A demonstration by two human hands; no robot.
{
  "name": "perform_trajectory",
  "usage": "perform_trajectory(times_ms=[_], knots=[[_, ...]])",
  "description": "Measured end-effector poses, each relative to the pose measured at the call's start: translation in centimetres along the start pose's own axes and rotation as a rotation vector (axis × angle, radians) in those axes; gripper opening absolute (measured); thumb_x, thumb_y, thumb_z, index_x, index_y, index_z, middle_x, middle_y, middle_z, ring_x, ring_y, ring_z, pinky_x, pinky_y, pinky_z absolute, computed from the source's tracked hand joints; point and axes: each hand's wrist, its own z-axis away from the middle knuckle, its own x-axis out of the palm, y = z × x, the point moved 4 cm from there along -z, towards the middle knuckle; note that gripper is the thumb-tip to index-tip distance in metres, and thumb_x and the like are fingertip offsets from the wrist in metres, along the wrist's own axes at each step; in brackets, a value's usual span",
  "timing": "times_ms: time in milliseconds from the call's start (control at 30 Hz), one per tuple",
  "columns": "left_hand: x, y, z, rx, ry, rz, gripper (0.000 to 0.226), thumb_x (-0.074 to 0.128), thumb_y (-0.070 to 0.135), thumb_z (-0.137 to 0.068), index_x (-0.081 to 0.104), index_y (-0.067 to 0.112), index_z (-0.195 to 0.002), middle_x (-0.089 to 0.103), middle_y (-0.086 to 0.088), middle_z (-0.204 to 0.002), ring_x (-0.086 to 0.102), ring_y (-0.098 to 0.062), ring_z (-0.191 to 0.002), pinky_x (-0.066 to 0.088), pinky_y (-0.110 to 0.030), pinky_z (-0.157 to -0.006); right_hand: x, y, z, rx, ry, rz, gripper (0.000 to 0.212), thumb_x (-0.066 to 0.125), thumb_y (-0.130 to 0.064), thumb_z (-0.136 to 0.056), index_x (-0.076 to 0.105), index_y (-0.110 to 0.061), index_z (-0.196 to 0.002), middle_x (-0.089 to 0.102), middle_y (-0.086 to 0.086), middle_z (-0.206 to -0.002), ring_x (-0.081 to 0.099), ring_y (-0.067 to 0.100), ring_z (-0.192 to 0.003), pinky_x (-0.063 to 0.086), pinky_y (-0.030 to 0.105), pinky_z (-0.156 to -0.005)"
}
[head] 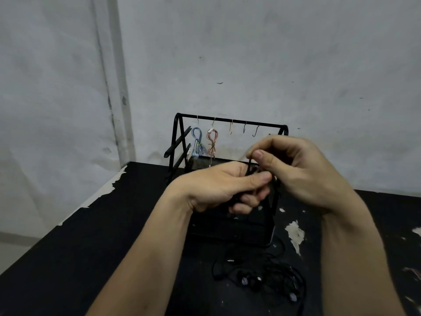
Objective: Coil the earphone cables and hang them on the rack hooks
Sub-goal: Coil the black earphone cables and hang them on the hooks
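With two coils (205,142) hung beyond our hands, our left hand (218,185) gripped a black cable (249,167), our right hand (293,165) pinched it, and more earphones (262,279) waited below.

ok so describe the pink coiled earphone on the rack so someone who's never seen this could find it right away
Find the black metal rack at the far edge of the black table, against the wall. Hooks hang along its top bar; the pink earphone coil hangs from the second hook from the left. Its only hanging neighbour is a blue coil on its left, and the hooks to its right are bare.
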Motion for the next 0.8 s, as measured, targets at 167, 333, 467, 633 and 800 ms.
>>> perform_trajectory(times_ms=[167, 333, 467, 633, 800], knots=[[0.2, 0.8, 0.2, 0.089, -0.064, 0.151, 0.036, 0.036, 0.029, -0.102, 0.048, 0.015, -0.072, 0.021, 0.004, -0.055, 0.022, -0.007, -0.042, 0.016, -0.017, -0.04, 0.8, 1.9, -0.8, 0.087, 0.097, -0.277, 0.015, 0.067, -0.021, -0.081, 0.068, -0.012, -0.093, 0.068, -0.003, -0.076, 0.061, 0.005, -0.069, 0.049, 0.016, -0.064], [-0.3, 1.3, 0.4, 0.169, -0.098, 0.341, 0.039, 0.034, 0.032, -0.101, 0.046, 0.016, -0.068, 0.015, 0.004, -0.056, 0.013, -0.008, -0.043, 0.01, -0.021, -0.041, 2.6, 3.1, -1.1, 0.199, -0.01, -0.435, 0.013, 0.071, -0.011, -0.08, 0.076, -0.023, -0.079, 0.073, -0.001, -0.081, 0.067, 0.01, -0.081, 0.053, 0.02, -0.077], [-1.2, 1.5, 0.3, 0.215, -0.081, 0.484, 0.034, 0.041, 0.034, -0.097, 0.047, 0.018, -0.067, 0.017, 0.007, -0.055, 0.013, -0.007, -0.042, 0.009, -0.021, -0.04, 3.0, 2.8, -0.9, 0.201, -0.06, -0.471, 0.007, 0.079, -0.028, -0.079, 0.078, -0.024, -0.085, 0.067, 0.011, -0.095, 0.056, 0.025, -0.097, 0.043, 0.038, -0.09], [-2.5, 1.2, 0.0, 0.206, -0.015, 0.595, 0.035, 0.041, 0.036, -0.097, 0.046, 0.021, -0.065, 0.014, 0.009, -0.054, 0.01, -0.007, -0.041, 0.009, -0.02, -0.039, 3.2, 2.8, -0.7, 0.242, -0.11, -0.455, 0.021, 0.06, -0.026, -0.095, 0.078, -0.028, -0.106, 0.068, 0.004, -0.104, 0.056, 0.018, -0.106, 0.042, 0.042, -0.1], [-2.8, 0.9, -0.1, 0.189, -0.031, 0.667, 0.036, 0.039, 0.035, -0.098, 0.044, 0.021, -0.065, 0.013, 0.009, -0.053, 0.01, -0.007, -0.04, 0.009, -0.019, -0.037, 3.8, 2.5, -0.7, 0.222, -0.137, -0.298, 0.024, 0.056, -0.015, -0.098, 0.074, -0.026, -0.109, 0.072, -0.006, -0.096, 0.062, 0.007, -0.096, 0.051, 0.027, -0.089]])
